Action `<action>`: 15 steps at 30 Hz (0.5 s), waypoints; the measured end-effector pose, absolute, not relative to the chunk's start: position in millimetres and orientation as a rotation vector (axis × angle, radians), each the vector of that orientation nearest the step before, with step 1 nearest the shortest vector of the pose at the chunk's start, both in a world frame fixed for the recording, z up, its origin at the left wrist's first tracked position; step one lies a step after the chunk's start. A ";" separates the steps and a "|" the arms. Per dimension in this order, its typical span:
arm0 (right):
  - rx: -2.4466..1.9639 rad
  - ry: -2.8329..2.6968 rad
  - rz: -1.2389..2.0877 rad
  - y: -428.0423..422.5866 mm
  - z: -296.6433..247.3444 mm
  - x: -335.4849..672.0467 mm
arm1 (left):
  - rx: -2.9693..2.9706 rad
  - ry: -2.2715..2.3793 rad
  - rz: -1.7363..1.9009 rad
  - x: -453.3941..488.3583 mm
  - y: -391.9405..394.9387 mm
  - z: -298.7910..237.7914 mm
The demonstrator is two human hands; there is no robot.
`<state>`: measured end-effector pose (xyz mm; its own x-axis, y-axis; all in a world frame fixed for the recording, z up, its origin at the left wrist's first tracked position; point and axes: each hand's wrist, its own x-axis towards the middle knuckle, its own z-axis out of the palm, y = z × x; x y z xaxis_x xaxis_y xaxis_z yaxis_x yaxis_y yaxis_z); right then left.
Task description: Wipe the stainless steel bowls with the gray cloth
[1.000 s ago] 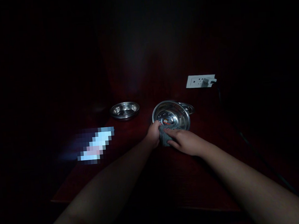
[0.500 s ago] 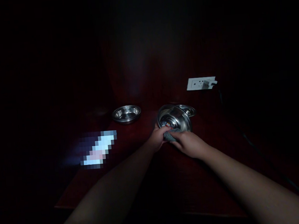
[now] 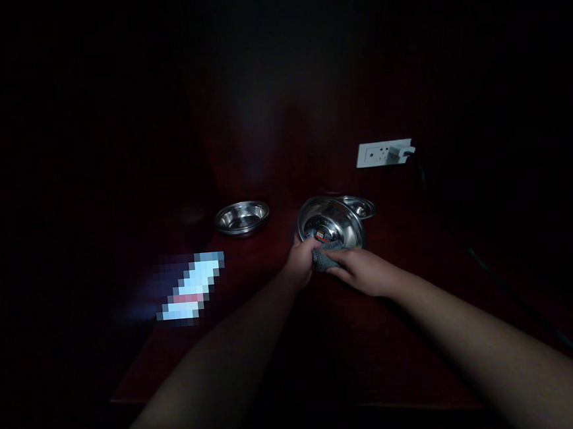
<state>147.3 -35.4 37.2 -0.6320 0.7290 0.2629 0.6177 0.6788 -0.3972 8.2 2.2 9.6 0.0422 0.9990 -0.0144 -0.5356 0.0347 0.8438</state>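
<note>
Tilted toward me is a shiny steel bowl (image 3: 349, 223) with a small label on its inner base. My left hand (image 3: 302, 259) grips the bowl's near left rim, thumb over the edge. A grey cloth (image 3: 325, 257) lies over the near rim, and my right hand (image 3: 363, 269) is closed on it, pressing it to the bowl. Some fingers of both hands are hidden beneath the cloth and the bowl. Behind the bowl, partly covered by it, sits another steel dish (image 3: 365, 206).
Stacked-looking shallow steel bowls (image 3: 242, 228) stand at the back left of the dark red table (image 3: 145, 377). A bright pixelated rectangle (image 3: 193, 288) lies at the left. On the back wall is a white socket (image 3: 374, 155) with a plug; a dark cable runs down the right.
The bowl has shifted very slightly left, and my right hand has moved a little with the cloth. Both hands keep their hold.
</note>
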 end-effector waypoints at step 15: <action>-1.159 -2.550 0.363 -31.0 40.5 169.1 | 0.840 0.778 1.221 3.6 1.5 11.3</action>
